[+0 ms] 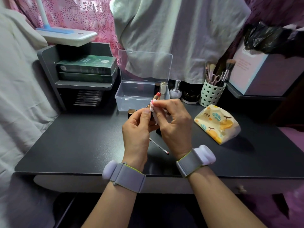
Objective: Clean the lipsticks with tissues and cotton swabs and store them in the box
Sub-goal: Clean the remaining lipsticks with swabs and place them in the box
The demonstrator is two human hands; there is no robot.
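Both hands are up over the middle of the dark table (74, 145), working close together. The left hand (137, 129) has its fingers curled around the base of an open lipstick (156, 96), tilting it so the red tip leans up and away toward the box. The right hand (174, 124) pinches a small white tissue (153, 112) against the gold barrel just below the tip (pink smudges already show on the tissue's top edge).

Right behind the hands sits the clear plastic box (131, 99), lid standing open, with 2 upright tubes (160, 88) tucked in its right end. A gold-topped cap (131, 112) stands on the table just left of the left hand. A used cotton swab (159, 146) lies flat between the wrists, its near tip stained pink.

Off to the right, the tissue pack (217, 124) rests on the table, and behind it a green holder (212, 94) full of brushes.
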